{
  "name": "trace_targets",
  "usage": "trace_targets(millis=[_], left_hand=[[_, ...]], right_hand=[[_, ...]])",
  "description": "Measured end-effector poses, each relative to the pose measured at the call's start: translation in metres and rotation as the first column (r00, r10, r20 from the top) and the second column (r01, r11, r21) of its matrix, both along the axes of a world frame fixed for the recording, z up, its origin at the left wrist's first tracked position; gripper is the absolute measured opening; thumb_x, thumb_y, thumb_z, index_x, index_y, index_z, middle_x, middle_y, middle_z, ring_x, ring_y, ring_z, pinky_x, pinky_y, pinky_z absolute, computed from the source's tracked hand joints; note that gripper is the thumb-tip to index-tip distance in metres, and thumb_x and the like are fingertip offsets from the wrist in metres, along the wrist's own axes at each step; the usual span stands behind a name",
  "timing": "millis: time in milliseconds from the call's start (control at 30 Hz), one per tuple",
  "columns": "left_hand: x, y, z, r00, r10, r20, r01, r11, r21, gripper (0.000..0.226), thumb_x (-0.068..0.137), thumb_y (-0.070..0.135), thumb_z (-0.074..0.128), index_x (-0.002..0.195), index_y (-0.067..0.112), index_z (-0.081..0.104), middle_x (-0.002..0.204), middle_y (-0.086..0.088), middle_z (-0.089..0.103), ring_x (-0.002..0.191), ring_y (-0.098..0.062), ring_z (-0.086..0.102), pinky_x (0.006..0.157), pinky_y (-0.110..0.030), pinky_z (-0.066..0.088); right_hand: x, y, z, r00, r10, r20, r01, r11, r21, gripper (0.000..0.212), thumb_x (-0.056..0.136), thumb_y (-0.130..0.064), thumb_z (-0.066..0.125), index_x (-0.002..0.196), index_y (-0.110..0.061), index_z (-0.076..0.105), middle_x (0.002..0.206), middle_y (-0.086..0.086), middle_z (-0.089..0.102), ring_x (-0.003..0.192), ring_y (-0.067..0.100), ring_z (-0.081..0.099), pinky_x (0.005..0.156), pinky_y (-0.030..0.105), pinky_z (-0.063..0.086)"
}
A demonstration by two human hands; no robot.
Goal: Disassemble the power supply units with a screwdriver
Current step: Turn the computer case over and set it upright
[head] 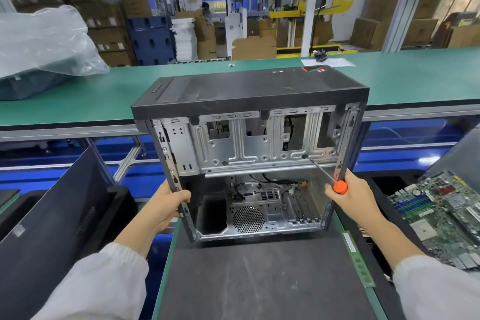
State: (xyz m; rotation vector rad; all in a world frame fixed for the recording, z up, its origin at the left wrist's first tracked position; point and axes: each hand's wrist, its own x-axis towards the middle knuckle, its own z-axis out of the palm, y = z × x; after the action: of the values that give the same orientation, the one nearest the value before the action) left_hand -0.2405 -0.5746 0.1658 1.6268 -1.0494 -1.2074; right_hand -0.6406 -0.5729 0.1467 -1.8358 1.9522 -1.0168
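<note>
An opened black computer case [249, 91] stands upright on the dark mat [259, 280], its bare metal interior facing me. My left hand [166, 202] grips the case's left frame edge. My right hand [350, 195] holds a screwdriver [340, 186] with an orange handle. Its shaft runs up and left into the case, and the tip sits at a hole in the metal drive tray [305, 156]. A round fan grille [248, 219] shows at the bottom inside. No power supply unit is plainly visible.
A green conveyor bench [104, 96] runs behind the case, with a plastic-wrapped unit [44, 41] at far left. Black side panels [52, 215] lean at my left. Green circuit boards [446, 215] lie stacked at right, and a memory stick [359, 262] lies along the mat's right edge.
</note>
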Motion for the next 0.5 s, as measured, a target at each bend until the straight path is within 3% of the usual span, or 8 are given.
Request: trace_targets(millis=[167,333,500], left_hand=[[-0.004,0.0,-0.018,1.0,-0.015,0.017,0.013,0.997,0.071,0.022,0.085,-0.008,0.053,0.088,0.012,0.045,0.085,-0.011,0.042,0.08,-0.025,0.044,0.074,-0.043,0.044],[-0.003,-0.001,-0.012,0.999,-0.04,0.037,0.035,0.993,0.115,0.019,0.085,-0.004,0.056,0.091,0.011,0.046,0.092,-0.011,0.048,0.087,-0.025,0.051,0.09,-0.054,0.046],[-0.004,0.008,-0.009,0.997,-0.046,0.054,0.04,0.992,0.116,0.016,0.088,0.001,0.057,0.099,0.01,0.048,0.1,-0.015,0.051,0.098,-0.028,0.053,0.094,-0.05,0.046]], right_hand=[[-0.003,-0.004,-0.022,1.0,0.016,-0.011,-0.016,1.0,0.018,0.021,0.084,-0.02,0.07,0.091,-0.019,0.051,0.057,0.0,0.057,0.057,0.017,0.056,0.052,0.026,0.038],[0.0,-0.003,-0.023,0.999,-0.018,-0.031,0.018,1.0,-0.001,0.02,0.083,-0.02,0.068,0.089,-0.021,0.049,0.055,0.001,0.056,0.054,0.017,0.056,0.05,0.027,0.042],[0.005,0.006,-0.025,0.995,-0.051,-0.082,0.052,0.999,0.01,0.021,0.083,-0.022,0.067,0.085,-0.023,0.046,0.052,-0.004,0.051,0.049,0.009,0.05,0.044,0.017,0.029]])
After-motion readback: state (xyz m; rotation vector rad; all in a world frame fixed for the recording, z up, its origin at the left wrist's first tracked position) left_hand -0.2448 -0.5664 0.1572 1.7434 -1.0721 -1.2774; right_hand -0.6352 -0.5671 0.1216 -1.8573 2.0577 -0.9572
